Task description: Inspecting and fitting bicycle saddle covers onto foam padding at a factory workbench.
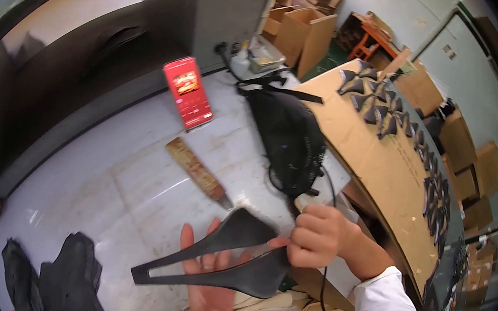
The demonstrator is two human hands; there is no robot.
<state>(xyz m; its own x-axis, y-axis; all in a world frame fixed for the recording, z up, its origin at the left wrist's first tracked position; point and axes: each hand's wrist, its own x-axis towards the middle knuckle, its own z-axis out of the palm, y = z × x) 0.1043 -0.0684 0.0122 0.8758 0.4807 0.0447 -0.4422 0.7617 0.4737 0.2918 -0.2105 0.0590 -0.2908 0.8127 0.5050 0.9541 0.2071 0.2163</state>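
A black bicycle saddle shell (233, 228) with a long central cut-out lies across my left hand (209, 286). The palm faces up, and its fingers stretch beneath the narrow end and show through the gap. At the wide end is my right hand (316, 235), closed in a fist, with one finger reaching to the shell's edge. A thin dark object sticks up from that fist, too little of it visible to name. Just beyond the shell lies a blade tool (197, 170) with a worn brown handle, its metal tip toward the shell.
A phone (189, 94) with a red screen stands upright at the back. A black bag (287, 135) lies right of it, near a hanging cable (325, 296). Dark soft pieces (77, 285) lie left. Several small dark pieces cover a cardboard sheet (369, 158) at right.
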